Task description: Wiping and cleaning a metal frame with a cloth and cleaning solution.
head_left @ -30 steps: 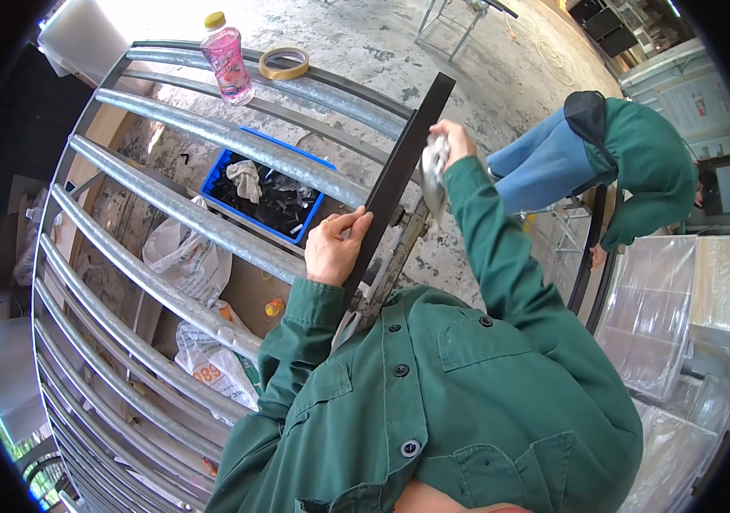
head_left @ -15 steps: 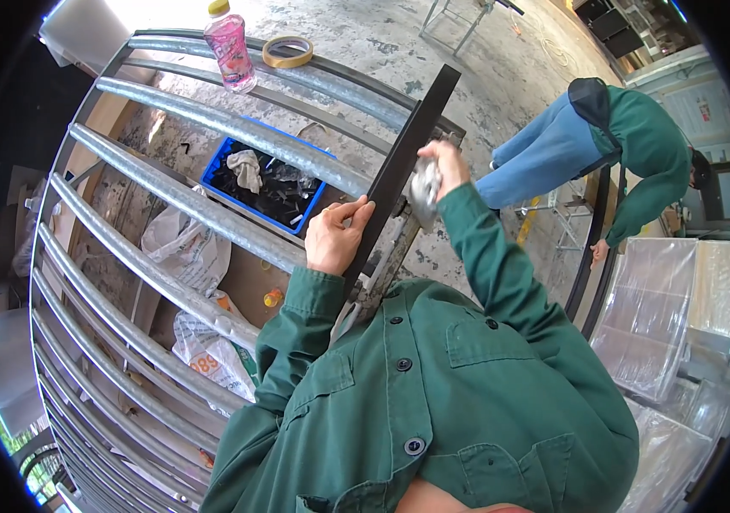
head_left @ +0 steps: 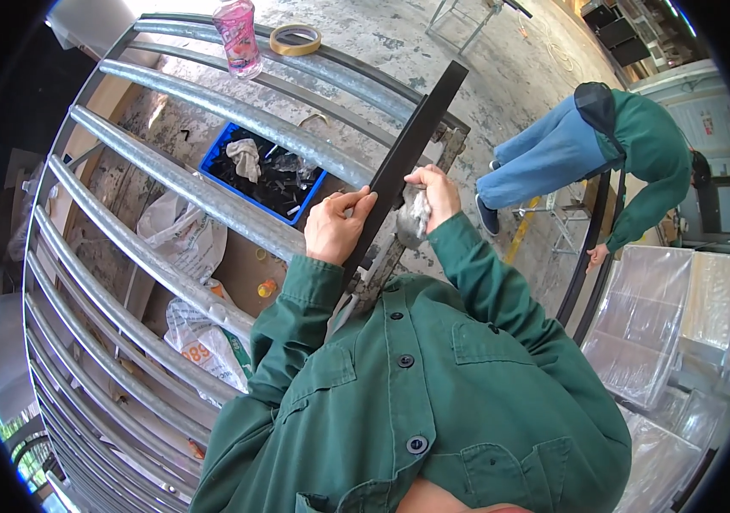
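A long black bar (head_left: 405,161) slants across the end of a metal rack, away from my chest. My left hand (head_left: 337,224) is closed on its left edge, with thumb and forefinger pinched against the bar. On the other side, my right hand (head_left: 438,195) grips a crumpled grey-white rag (head_left: 415,215) close against the bar's right side. The rag hides the part of the bar it lies by, and the fingers under it are partly hidden.
Galvanised tubes of the rack (head_left: 237,115) spread out to the left. On its far end are a pink bottle (head_left: 238,43) and a tape roll (head_left: 295,39). Below sits a blue crate (head_left: 230,181) of black pieces. A co-worker (head_left: 649,141) bends at right beside wrapped panels (head_left: 643,321).
My right hand has come down and left with the rag, nearer the bar. The left hand keeps its pinch on the bar, and the co-worker stays bent over.
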